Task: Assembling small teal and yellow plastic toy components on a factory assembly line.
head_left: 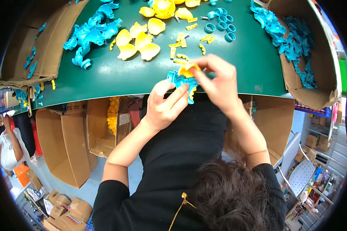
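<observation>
At the near edge of the green table (104, 79), my left hand (166, 104) is closed on a blue plastic part (178, 79) with a curved, ridged shape. A scalloped yellow plastic piece (187, 71) sits against its top, pinched by the fingers of my right hand (219, 79). A bit of yellow also shows at the blue part's lower right. My fingers cover much of where the two meet. Just beyond lie small yellow strips (180, 40) and several blue rings (222, 25).
Rounded yellow shells (148, 51) and piled blue parts (96, 34) lie farther back. Cardboard boxes stand at the left (42, 23) and right (327, 46), the right one holding blue pieces (297, 50). More boxes (63, 144) are below the table edge. A chair (298, 175) stands lower right.
</observation>
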The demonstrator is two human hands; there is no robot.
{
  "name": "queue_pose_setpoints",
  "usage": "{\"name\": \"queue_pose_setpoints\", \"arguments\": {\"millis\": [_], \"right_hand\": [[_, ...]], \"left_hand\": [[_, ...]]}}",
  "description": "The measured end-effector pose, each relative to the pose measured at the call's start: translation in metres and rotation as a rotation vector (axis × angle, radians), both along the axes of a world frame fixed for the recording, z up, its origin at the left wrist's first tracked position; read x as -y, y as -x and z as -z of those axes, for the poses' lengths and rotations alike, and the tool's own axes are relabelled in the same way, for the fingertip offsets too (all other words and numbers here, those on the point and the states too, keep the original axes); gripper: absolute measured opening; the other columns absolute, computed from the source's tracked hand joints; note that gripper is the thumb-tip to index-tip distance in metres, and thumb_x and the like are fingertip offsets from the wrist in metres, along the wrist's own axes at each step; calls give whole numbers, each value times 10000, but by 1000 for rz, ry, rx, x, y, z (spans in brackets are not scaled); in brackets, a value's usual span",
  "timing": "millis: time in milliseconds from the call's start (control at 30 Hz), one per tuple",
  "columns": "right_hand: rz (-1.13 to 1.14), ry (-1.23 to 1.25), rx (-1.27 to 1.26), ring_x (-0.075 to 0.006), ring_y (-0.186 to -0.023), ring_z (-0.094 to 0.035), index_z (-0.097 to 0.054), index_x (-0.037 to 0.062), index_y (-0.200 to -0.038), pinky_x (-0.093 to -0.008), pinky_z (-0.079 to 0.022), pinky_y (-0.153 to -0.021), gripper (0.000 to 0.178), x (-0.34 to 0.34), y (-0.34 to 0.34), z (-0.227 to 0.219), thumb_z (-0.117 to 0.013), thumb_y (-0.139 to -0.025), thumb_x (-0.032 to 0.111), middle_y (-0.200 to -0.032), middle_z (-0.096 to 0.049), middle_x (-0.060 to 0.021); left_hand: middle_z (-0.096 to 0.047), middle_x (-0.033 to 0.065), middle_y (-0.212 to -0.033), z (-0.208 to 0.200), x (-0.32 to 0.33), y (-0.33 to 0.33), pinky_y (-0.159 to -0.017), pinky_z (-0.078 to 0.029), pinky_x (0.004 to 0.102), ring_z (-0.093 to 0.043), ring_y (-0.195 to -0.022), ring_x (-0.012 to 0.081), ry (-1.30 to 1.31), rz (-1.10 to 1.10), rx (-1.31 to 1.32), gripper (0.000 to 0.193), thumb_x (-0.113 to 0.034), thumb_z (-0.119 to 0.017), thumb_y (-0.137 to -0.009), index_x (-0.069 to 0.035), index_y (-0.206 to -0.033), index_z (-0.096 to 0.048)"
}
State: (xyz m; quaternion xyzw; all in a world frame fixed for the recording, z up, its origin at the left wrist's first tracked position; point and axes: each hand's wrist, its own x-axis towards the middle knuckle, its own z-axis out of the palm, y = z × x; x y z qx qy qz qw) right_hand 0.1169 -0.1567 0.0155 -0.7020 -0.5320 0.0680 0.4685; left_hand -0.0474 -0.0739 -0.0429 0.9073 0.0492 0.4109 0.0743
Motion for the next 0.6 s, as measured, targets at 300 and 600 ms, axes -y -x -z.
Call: {"name": "queue_pose_setpoints", "arguments": {"millis": [300,600], "right_hand": [[97,-21,163,-261,-665,-638,-649,12,-842,-344,-499,-564,132,10,18,15,-742,-752,-13,-751,-620,-99],[69,140,326,-279,-692,-662,-625,30,-848,-361,-524,-577,156,12,14,3,-747,-753,10,-807,-637,-93]], "left_hand": [[-708,9,-1046,-1,-3,-3,-826,-518,380,-507,-1043,256,-25,40,-15,171,-79,-735,-706,-74,-873,-699],[-709,6,-1042,-1,-6,-7,-804,-509,373,-508,-1039,255,-42,53,-12,164,-82,-727,-693,-79,-854,-696]]}}
